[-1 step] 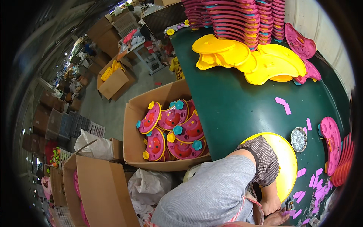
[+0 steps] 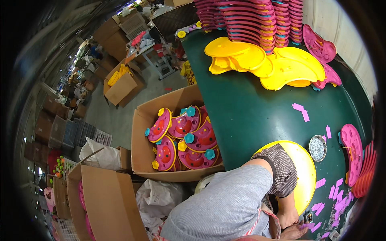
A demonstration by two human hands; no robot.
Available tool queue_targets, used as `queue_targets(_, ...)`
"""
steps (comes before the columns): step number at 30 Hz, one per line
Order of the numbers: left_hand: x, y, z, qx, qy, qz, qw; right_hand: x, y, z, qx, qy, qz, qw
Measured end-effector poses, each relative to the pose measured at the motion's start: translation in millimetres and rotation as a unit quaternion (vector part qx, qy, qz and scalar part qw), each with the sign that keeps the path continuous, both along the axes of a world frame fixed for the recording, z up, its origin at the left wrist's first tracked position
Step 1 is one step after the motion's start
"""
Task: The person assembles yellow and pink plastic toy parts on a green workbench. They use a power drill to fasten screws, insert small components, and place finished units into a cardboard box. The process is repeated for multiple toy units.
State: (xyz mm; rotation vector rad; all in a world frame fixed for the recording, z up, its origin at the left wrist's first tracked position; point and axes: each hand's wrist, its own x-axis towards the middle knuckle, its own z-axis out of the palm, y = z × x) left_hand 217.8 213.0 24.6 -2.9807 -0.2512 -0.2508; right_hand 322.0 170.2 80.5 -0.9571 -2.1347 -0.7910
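A large yellow plastic panel [image 2: 307,176] with a rounded edge lies on the green tabletop, under my left forearm in its checked sleeve cover. My left hand [image 2: 288,218] is down by the panel's near edge, fingers curled closed; whatever they grip is hidden. Close against it, at the picture's lower edge, is my right hand [image 2: 294,232], partly covered, its fingers drawn together. Their tips are beside a small purple plastic strip [image 2: 309,226]; whether they hold it is unclear. A small dark item [image 2: 308,217] sits just beyond the hands.
More purple strips [image 2: 341,203] lie scattered at right, near a round dish of small metal parts [image 2: 317,148]. Yellow panels [image 2: 293,68] and stacked pink panels [image 2: 251,24] stand at the back. Left of the table, a cardboard box [image 2: 155,175] holds pink-and-yellow crescent toys [image 2: 195,140].
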Motion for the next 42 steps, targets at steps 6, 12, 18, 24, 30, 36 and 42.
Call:
queue_targets(6,5,10,-10,0.007,-0.037,-0.019,0.999,23,28,-59,-0.275,0.286,0.043,0.917)
queue_targets(12,-34,-5,-40,-0.006,-0.211,0.007,0.977,46,64,-116,-0.506,0.565,0.092,0.645)
queue_targets(18,-43,-12,-56,0.064,-0.353,0.166,0.919,69,91,-118,-0.510,0.686,0.141,0.499)
queue_targets(24,-28,-18,-33,-0.151,-0.304,0.221,0.914,27,81,-48,-0.495,0.690,0.197,0.490)
queue_targets(30,-147,-122,17,-0.139,-0.312,0.534,0.774,-3,55,-28,-0.520,0.593,0.291,0.542)
queue_targets(36,-202,-162,24,-0.168,-0.076,0.667,0.722,-61,23,-38,-0.626,0.261,0.203,0.706)
queue_targets(42,-200,-162,19,-0.156,-0.096,0.657,0.731,-103,28,-23,-0.684,0.229,0.169,0.672)
